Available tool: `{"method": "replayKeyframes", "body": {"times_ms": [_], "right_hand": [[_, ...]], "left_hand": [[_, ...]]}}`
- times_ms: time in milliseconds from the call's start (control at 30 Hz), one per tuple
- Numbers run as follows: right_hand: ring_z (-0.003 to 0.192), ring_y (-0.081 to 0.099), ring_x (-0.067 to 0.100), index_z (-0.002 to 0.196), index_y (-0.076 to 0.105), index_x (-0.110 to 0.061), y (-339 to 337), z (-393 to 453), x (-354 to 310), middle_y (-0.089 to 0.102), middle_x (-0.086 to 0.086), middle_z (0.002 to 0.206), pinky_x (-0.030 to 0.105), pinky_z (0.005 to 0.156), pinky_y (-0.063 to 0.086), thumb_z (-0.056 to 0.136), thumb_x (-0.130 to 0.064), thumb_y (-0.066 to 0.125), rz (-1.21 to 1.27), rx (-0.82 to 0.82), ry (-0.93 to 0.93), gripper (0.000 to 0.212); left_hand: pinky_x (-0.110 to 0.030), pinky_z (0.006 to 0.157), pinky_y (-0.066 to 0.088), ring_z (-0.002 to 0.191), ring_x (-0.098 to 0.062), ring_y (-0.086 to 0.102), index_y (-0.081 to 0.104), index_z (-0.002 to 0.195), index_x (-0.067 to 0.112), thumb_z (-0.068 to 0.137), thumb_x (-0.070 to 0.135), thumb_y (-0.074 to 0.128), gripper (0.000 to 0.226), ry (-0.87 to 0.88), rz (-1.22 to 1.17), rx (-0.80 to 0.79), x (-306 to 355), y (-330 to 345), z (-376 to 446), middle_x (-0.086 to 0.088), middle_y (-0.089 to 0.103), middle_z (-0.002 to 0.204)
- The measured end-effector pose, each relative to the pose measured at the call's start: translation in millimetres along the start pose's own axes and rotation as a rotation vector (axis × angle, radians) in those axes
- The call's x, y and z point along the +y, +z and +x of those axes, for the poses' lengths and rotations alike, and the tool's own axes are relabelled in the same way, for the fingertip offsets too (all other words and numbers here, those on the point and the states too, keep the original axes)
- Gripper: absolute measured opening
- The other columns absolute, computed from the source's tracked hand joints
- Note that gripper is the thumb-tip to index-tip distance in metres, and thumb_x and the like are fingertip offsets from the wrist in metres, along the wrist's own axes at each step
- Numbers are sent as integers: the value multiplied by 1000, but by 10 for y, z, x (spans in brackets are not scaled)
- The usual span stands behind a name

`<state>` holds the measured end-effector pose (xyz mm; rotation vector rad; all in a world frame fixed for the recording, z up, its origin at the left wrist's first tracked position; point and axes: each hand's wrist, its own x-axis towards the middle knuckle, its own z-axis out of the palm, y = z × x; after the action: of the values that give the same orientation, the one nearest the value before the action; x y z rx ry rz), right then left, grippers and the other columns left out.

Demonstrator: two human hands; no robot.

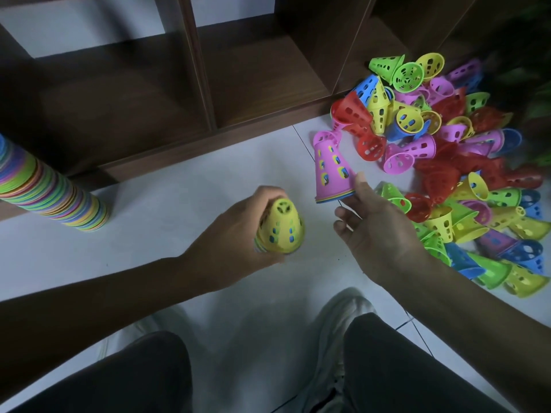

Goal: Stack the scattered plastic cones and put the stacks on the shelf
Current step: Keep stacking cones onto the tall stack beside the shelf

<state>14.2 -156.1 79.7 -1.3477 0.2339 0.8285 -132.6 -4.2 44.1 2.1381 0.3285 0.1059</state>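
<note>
Left hand [235, 231] curled round a short yellow-topped stack [280, 228] of perforated cones, tip up, held above the pale tiled floor [179, 186]. Right hand [381, 231] with thumb pressed against the wide rim of a pink-topped stack [334, 168], other fingers underneath and loosely spread; a light pinch at the base rather than a full wrap. Loose cones [447, 162] in red, pink, yellow, green and blue heaped to the right, spilling against the foot of the dark wooden shelf [253, 79]. Tall multicoloured stack [50, 192] leaning at far left, just beside the shelf base.

Likely very light, thin-walled and hollow, full of holes, so easily squeezed out of round. Smooth plastic, probably slippery and prone to sliding apart when tilted. Best taken low around the flared rims, where nested layers give stiffness, with a finger under the base to keep inner cones from dropping. Probably the pink stack goes onto the yellow one.
</note>
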Motion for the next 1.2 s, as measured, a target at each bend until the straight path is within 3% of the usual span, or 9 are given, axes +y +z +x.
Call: {"method": "replayKeyframes", "body": {"times_ms": [167,333,467,567,667,767,967,1033,1200], "right_hand": [[57,53,11,91,69,-16,35,-14,44,55,0,79,24,56,45,99,-37,60,-4,-38,7,24],[58,52,11,91,70,-15,51,-30,69,55,0,77,24,57,45,101,-36,56,-9,-111,12,27],[60,50,12,90,70,-16,77,-63,80,55,0,73,24,57,46,99,-36,54,14,-272,33,27],[58,50,13,97,74,-13,104,-103,128,55,7,70,25,60,47,95,-39,51,-19,-479,72,35],[60,50,14,119,67,-1,99,-109,177,52,22,88,26,64,49,99,-39,46,-42,-591,114,48],[60,48,14,116,70,-4,68,-101,177,50,16,78,27,65,48,99,-40,46,-50,-617,125,46],[60,52,18,98,74,-7,12,-82,211,56,13,72,28,61,49,98,-38,48,-138,-558,90,40],[59,55,21,83,73,-9,-15,-25,210,66,12,75,30,60,49,103,-34,45,-216,-385,1,43],[56,58,20,85,64,-6,-245,246,128,71,9,76,25,56,51,107,-31,45,-234,-38,-111,39]], "left_hand": [[-9,102,38,128,2,42,28,145,44,74,40,88,93,-87,88,-129,-140,29,-76,19,46,145],[-34,115,39,137,0,40,25,151,40,70,42,90,103,-110,10,-64,-135,-108,-14,17,41,153],[-25,109,44,130,-2,52,32,148,35,63,42,90,103,-117,-251,32,42,-241,132,14,54,142],[-29,100,53,121,-12,62,44,140,30,56,35,93,97,-143,-467,19,136,-281,178,7,66,126],[-28,92,58,113,-11,67,55,130,29,56,33,95,85,-151,-442,21,177,-255,137,12,70,117],[-26,91,57,112,-8,66,55,130,30,58,33,94,82,-170,-423,-1,176,-245,106,17,69,116],[-25,85,58,103,-2,67,51,126,29,56,36,90,81,-115,-240,28,224,-234,88,21,66,107],[-24,84,57,100,1,67,49,126,28,54,44,86,82,-135,-205,68,218,-201,83,20,67,104],[-30,80,55,98,-13,67,36,136,39,59,45,85,91,-158,-52,23,96,-126,51,8,68,103]]}}
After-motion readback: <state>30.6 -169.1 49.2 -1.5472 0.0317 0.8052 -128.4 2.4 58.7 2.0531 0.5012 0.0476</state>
